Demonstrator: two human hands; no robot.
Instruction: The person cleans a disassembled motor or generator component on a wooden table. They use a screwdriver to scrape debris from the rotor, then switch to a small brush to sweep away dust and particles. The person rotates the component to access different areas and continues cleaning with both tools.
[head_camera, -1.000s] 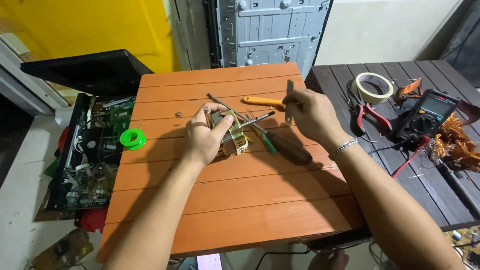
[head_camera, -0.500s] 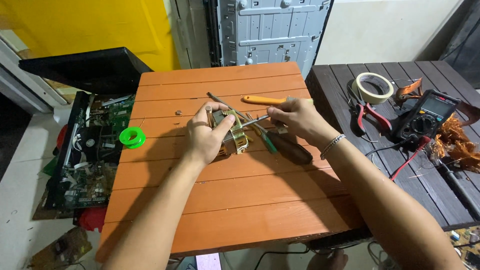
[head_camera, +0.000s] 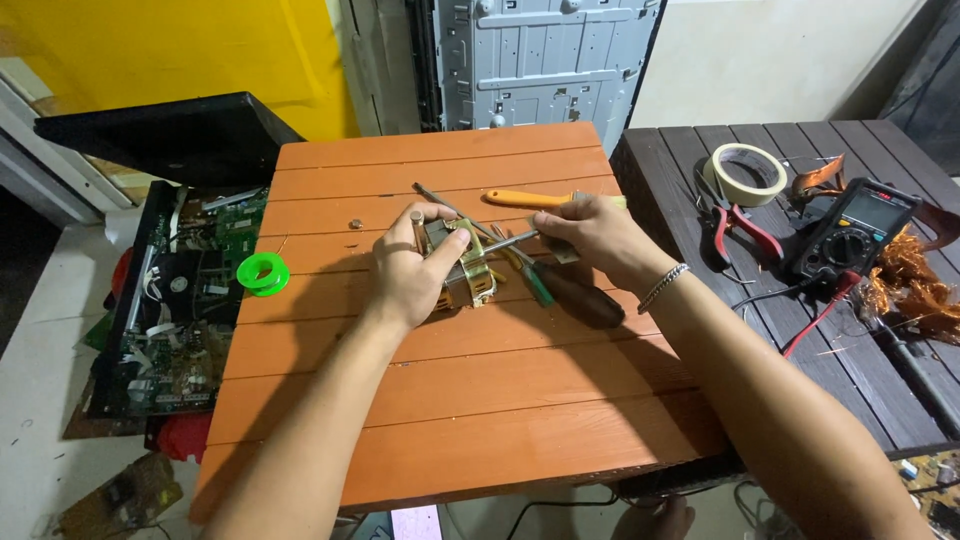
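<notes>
The orange table (head_camera: 450, 400) filled the middle of the view, its near half bare between the forearms and its 6 o'clock edge crossed by both arms. At 3 o'clock a dark table (head_camera: 700, 160) stood just beside it, carrying a tape roll (head_camera: 747, 174), red pliers (head_camera: 740, 228) and a multimeter (head_camera: 852, 230). At 9 o'clock, off the orange table's left edge, an open chassis (head_camera: 170, 310) lay on the floor with circuit boards inside; a green spool (head_camera: 263, 273) sat at that edge.

The transformer (head_camera: 468, 268) sat at the table's centre, slightly toward 12 o'clock. The left hand (head_camera: 408, 272) came in from 7 o'clock and wrapped it, fingers curled over its top and thumb against its side. The right hand (head_camera: 592, 232) came in from 4 o'clock, fingertips pinched together on a thin metal tool (head_camera: 508, 241) whose tip pointed at 9 o'clock and met the transformer. A dark-handled screwdriver (head_camera: 570, 292) lay under the right wrist, an orange-handled tool (head_camera: 525, 198) at 12 o'clock.
</notes>
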